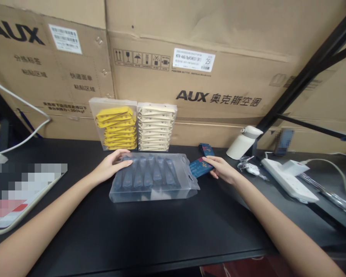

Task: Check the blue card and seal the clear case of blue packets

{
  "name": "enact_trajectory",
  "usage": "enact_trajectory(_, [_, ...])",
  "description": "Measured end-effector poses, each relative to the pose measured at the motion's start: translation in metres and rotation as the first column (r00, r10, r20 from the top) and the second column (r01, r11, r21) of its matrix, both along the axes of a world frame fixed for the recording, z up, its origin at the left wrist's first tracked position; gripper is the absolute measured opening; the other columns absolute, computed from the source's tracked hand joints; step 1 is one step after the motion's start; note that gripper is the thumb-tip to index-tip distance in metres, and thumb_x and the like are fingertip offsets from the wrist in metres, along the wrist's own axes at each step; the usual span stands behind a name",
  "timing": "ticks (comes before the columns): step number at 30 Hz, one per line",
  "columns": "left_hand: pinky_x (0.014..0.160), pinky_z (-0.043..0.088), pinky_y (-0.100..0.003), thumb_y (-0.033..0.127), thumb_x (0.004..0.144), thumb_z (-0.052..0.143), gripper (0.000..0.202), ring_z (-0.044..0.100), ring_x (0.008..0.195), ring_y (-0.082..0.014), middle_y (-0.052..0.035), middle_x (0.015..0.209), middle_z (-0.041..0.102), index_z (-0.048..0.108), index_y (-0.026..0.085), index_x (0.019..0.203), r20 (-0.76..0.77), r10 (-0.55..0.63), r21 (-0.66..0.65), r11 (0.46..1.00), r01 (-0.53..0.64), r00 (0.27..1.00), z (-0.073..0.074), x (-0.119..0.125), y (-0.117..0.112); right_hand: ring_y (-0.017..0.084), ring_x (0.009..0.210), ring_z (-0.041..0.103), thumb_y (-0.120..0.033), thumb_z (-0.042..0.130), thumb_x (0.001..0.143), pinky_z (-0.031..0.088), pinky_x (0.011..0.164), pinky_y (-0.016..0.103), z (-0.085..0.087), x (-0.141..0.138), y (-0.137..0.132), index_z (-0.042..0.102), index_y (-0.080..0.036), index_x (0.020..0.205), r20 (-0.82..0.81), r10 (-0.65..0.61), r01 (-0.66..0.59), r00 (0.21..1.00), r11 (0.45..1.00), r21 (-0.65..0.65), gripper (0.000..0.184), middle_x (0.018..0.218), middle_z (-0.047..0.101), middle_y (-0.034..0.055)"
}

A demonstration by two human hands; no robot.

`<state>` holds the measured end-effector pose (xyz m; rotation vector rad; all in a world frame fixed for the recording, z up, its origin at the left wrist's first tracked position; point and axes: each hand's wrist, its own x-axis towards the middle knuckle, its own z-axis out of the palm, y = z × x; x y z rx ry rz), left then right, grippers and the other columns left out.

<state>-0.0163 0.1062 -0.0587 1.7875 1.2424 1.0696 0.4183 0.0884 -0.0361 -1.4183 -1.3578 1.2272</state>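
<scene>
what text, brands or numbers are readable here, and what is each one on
"AUX": left cardboard box, cut off by the frame edge.
"AUX 奥克斯空调": middle cardboard box.
"25": white label on the middle cardboard box; its other lines are too small.
"快递面单" and "粘贴区域": left cardboard box.
Barcode label on the left cardboard box: too small.
Blue packet in the right hand: print too blurred.

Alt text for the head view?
Left hand rests on a clear plastic box of dark blue packets on a black table; right hand holds a blue packet beside it. Yellow packets and cream packets stand boxed behind.
</scene>
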Motion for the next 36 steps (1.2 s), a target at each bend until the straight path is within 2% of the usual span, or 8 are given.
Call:
enact_trajectory(5, [0.104, 0.047, -0.047, 0.064, 0.071, 0.072, 0.062, 0.063, 0.117, -0.0319, -0.0097, 0.121, 0.069, 0.062, 0.02, 0.114, -0.005, -0.006, 0.002, 1.0, 0.006, 1.0, -0.001, -0.001, 0.0, 0.009, 0.044, 0.06, -0.039, 0.087, 0.067, 0.048, 0.04, 0.017, 0.006, -0.008, -0.005, 0.056, -0.019, 0.094, -0.169, 0.064, -0.081, 0.984, 0.992, -0.093, 0.046, 0.061, 0.063, -0.0034])
enact_trajectory(10, [0.104, 0.047, -0.048, 0.064, 0.073, 0.071, 0.062, 0.063, 0.116, -0.0316, -0.0093, 0.121, 0.069, 0.06, 0.021, 0.117, -0.022, -0.011, -0.006, 1.0, 0.011, 1.0, -0.001, -0.002, -0.001, 0.019, 0.067, 0.075, -0.038, 0.086, 0.069, 0.057, 0.052, 0.022, 0.005, -0.022, -0.013, 0.053, -0.02, 0.112, -0.123, 0.188, -0.199, 0.974, 0.976, -0.085, 0.057, 0.082, 0.072, 0.0037])
enact_trajectory(14, [0.102, 0.049, -0.047, 0.065, 0.074, 0.07, 0.062, 0.063, 0.116, -0.0319, -0.0087, 0.12, 0.069, 0.06, 0.022, 0.117, -0.044, -0.001, -0.013, 1.0, 0.001, 0.999, 0.001, -0.001, -0.003, 0.008, 0.045, 0.061, -0.042, 0.082, 0.073, 0.037, 0.035, 0.014, 0.002, -0.035, -0.019, 0.052, -0.021, 0.11, 0.009, 0.166, -0.166, 0.986, 0.98, 0.112, 0.053, 0.073, 0.066, -0.0038])
enact_trajectory(17, [0.1, 0.05, -0.046, 0.066, 0.074, 0.069, 0.062, 0.064, 0.115, -0.0321, -0.0084, 0.12, 0.07, 0.06, 0.022, 0.117, -0.058, 0.005, -0.004, 1.0, -0.006, 0.998, 0.002, -0.001, -0.005, 0.005, 0.038, 0.051, -0.045, 0.081, 0.073, 0.028, 0.031, 0.014, 0.0, -0.04, -0.02, 0.052, -0.02, 0.105, 0.072, 0.141, -0.152, 0.987, 0.974, 0.167, 0.05, 0.066, 0.063, -0.0064])
enact_trajectory(23, [0.099, 0.051, -0.045, 0.067, 0.075, 0.067, 0.063, 0.063, 0.117, -0.0325, -0.0091, 0.124, 0.068, 0.06, 0.022, 0.119, -0.081, 0.01, -0.01, 1.0, -0.011, 0.997, 0.003, -0.002, -0.006, 0.006, 0.04, 0.052, -0.044, 0.084, 0.066, 0.044, 0.037, 0.017, -0.004, -0.041, -0.018, 0.05, -0.02, 0.088, 0.009, 0.08, -0.08, 0.997, 0.985, 0.152, 0.046, 0.063, 0.061, -0.0071])
enact_trajectory(27, [0.1, 0.05, -0.045, 0.068, 0.075, 0.067, 0.064, 0.063, 0.118, -0.0327, -0.0095, 0.124, 0.068, 0.059, 0.022, 0.119, -0.096, 0.016, -0.004, 1.0, -0.016, 0.995, 0.003, -0.002, -0.006, 0.008, 0.048, 0.058, -0.037, 0.086, 0.064, 0.056, 0.045, 0.021, -0.003, -0.04, -0.017, 0.056, -0.019, 0.086, -0.122, 0.084, -0.091, 0.989, 0.995, -0.05, 0.04, 0.066, 0.06, -0.0055])
enact_trajectory(30, [0.099, 0.051, -0.044, 0.068, 0.075, 0.066, 0.063, 0.062, 0.118, -0.0329, -0.0092, 0.122, 0.069, 0.06, 0.022, 0.118, -0.105, 0.016, 0.005, 1.0, -0.015, 0.994, 0.003, -0.002, -0.005, 0.01, 0.053, 0.062, -0.033, 0.084, 0.066, 0.058, 0.046, 0.022, -0.001, -0.038, -0.017, 0.061, -0.019, 0.087, -0.173, 0.085, -0.114, 0.981, 0.979, -0.167, 0.035, 0.072, 0.063, -0.0025])
enact_trajectory(36, [0.1, 0.049, -0.044, 0.068, 0.077, 0.064, 0.061, 0.064, 0.114, -0.0317, -0.0086, 0.119, 0.07, 0.06, 0.022, 0.118, -0.133, 0.015, 0.021, 1.0, -0.013, 0.991, 0.004, -0.002, -0.006, 0.01, 0.057, 0.059, -0.024, 0.083, 0.068, 0.056, 0.045, 0.02, 0.002, -0.038, -0.016, 0.064, -0.017, 0.073, -0.22, -0.025, -0.009, 0.975, 0.989, -0.15, 0.02, 0.071, 0.063, -0.0006])
